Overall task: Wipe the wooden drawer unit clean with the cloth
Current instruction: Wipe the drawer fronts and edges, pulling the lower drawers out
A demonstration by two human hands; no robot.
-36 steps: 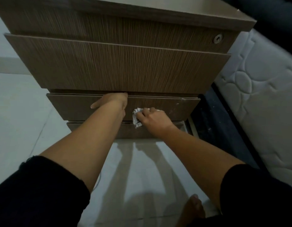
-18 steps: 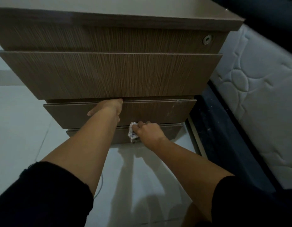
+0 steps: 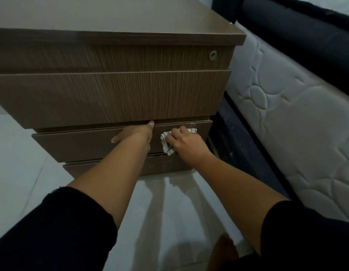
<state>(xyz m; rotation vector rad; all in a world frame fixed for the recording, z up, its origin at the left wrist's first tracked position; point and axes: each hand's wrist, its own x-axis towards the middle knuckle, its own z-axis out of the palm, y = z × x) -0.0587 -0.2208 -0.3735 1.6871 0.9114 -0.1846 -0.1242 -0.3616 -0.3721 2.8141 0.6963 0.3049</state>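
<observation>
Wooden drawer unit [image 3: 111,94] stands on a pale tiled floor [image 3: 17,153], just beside a mattress [image 3: 287,118]. Right hand [image 3: 186,143] presses a checked cloth [image 3: 166,143], its grip clamped on it, against a lower drawer; left hand [image 3: 137,133] lies flat beside, grip apart.

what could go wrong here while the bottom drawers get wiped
The left hand has its fingers tucked under the jutting big drawer, so they could get pinched if it slides. The right hand holds the cloth bunched small, so pale smears near the drawer's right end may be missed.
</observation>
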